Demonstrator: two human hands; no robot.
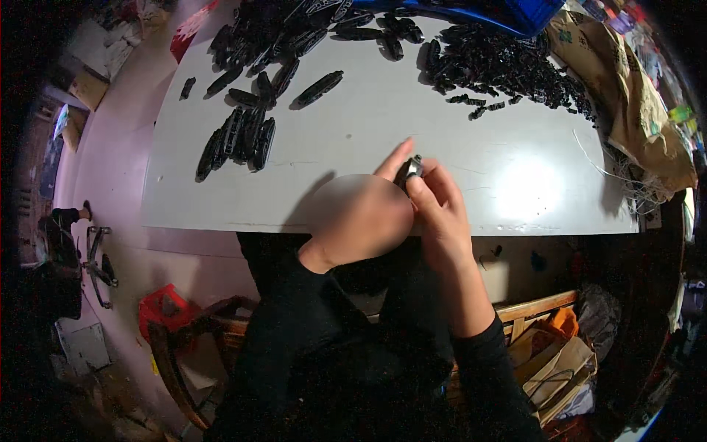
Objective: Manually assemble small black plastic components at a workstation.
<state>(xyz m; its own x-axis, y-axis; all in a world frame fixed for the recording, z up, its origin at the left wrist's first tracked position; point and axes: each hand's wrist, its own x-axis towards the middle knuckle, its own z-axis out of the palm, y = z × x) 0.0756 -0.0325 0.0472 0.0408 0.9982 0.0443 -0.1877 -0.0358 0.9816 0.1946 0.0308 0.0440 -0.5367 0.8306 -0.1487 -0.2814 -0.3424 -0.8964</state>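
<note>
Both hands at table edge: my left hand [359, 219] and right hand [440, 210] pinch one small black plastic part [409, 169] between fingertips, mid-assembly I judge. Next needs firm seating. Beyond: white tabletop [383, 140], long black plastic casings [239, 136], heap of small black pieces [508, 70].

Small black part [409, 169] mostly hidden btwn hands; blue crate [515, 13] cut off.

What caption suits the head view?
Both hands, left hand and right hand, grip a small black part above a white table.
</note>
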